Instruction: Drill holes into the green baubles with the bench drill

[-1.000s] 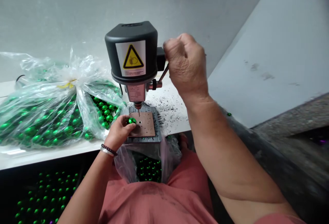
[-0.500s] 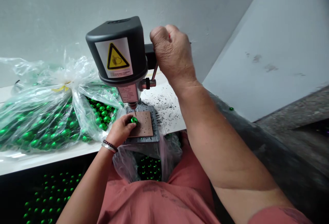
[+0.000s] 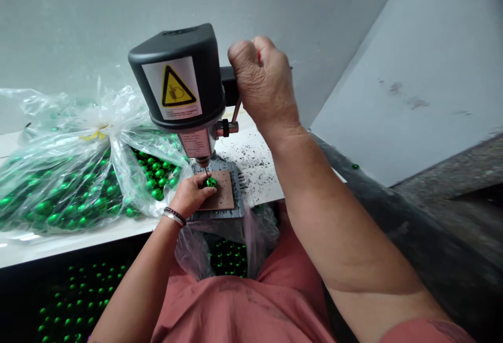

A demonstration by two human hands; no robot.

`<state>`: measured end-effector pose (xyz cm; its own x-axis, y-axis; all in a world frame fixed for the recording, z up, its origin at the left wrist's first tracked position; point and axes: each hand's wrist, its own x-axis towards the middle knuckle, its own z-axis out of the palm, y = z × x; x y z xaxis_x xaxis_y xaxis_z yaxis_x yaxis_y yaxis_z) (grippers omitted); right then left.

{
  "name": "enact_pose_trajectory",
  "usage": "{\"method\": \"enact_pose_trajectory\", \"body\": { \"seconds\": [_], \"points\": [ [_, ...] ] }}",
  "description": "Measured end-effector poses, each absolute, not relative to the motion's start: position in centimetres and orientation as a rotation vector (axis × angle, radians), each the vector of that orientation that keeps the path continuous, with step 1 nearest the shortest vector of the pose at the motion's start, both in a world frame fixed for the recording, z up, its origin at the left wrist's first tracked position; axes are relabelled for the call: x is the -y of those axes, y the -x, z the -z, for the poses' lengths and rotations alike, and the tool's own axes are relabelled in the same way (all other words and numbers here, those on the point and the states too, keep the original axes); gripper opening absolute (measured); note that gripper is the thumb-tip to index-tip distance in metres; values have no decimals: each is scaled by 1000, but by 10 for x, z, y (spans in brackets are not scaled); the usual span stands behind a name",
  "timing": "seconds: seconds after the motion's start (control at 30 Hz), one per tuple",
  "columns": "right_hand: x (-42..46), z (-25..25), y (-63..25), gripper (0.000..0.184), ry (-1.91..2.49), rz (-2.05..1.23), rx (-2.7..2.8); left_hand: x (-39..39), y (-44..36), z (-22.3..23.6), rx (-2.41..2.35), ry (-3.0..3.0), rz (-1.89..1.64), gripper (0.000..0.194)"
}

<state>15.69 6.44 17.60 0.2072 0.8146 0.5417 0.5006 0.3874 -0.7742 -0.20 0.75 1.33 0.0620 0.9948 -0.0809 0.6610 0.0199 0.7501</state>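
My left hand [image 3: 190,197] pinches a shiny green bead [image 3: 210,182] on a brown pad [image 3: 222,197], directly under the thin drill bit [image 3: 206,171]. The bit's tip is at or very near the bead's top. It belongs to a black bench drill press [image 3: 175,78] with a yellow warning label. My right hand [image 3: 265,83] is closed in a fist around the press's feed lever [image 3: 236,112], which is mostly hidden by my fingers. The pad rests on the press's grey slotted base [image 3: 238,196].
A knotted clear plastic bag of green beads [image 3: 78,185] lies against the press on the left of the white bench [image 3: 251,175], which is strewn with black shavings. A plastic bag [image 3: 192,254] hangs below the bench edge. Many green beads [image 3: 78,301] lie on a dark surface below.
My left hand has moved the bead right, under the bit. The bit sits closer to the bead, and my right fist is slightly lower on the lever.
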Motion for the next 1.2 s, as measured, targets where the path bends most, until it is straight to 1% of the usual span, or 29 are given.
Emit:
{"method": "enact_pose_trajectory", "body": {
  "seconds": [0.13, 0.23, 0.5, 0.63, 0.87, 1.2],
  "points": [
    [-54, -168, -160, 35, 1081, -322, 1459, -6, 2, -11, -1647, -1654, -708, 39],
    [-36, -157, -163, 29, 948, -230, 1482, -6, 3, -7, -1632, -1661, -729, 38],
    [8, -115, -165, 12, 948, 75, 1544, -5, 4, -6, -1608, -1802, -703, 41],
    [12, -96, -165, 8, 906, 158, 1553, -4, 5, -5, -1564, -1866, -708, 39],
    [14, -82, -161, 4, 902, 166, 1514, -3, 6, -1, -1574, -1879, -742, 32],
    [15, -62, -153, 4, 945, 96, 1385, -4, 7, 2, -1541, -1819, -798, 32]
  ]
}}
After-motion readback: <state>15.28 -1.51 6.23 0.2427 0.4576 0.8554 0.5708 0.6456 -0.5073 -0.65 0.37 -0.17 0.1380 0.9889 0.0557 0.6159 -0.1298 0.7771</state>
